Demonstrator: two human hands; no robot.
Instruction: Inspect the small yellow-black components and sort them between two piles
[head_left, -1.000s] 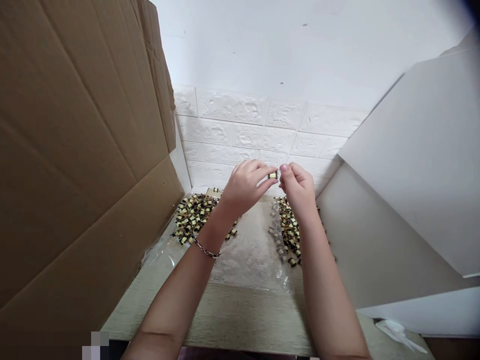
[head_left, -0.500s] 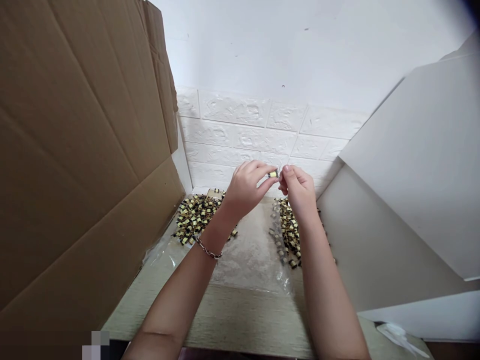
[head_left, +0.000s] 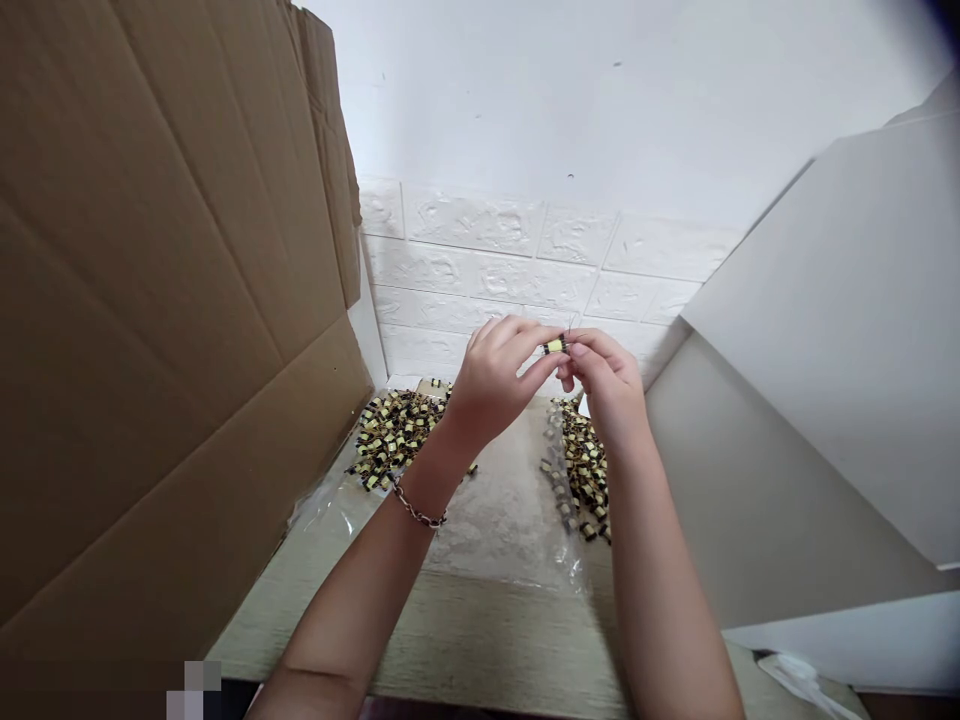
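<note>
Between thumb and fingers, my left hand (head_left: 495, 380) pinches a small coil (head_left: 554, 346) wrapped in yellow tape, with black ends. Fine wire leads stick out from the coil's right end. My right hand (head_left: 613, 388) is closed at that same end, its thumb and fingertip pressed together by the leads; the exact grip is partly hidden. Below my left forearm lies a pile of similar coils (head_left: 397, 430). Another coil pile (head_left: 587, 470) is beside my right wrist, partly under clear plastic.
A clear plastic bag (head_left: 495, 540) lies flat on the wooden table (head_left: 450, 625) between the piles. A tall cardboard sheet (head_left: 172, 300) walls the left side, and white panels (head_left: 810, 350) the right. Behind stands a white brick-patterned wall (head_left: 480, 225). A whitish scrap (head_left: 799, 675) is at lower right.
My right hand has shifted slightly right and turned, its fingers now at the coil's end. The wire leads show more plainly. My left hand still holds the coil.
</note>
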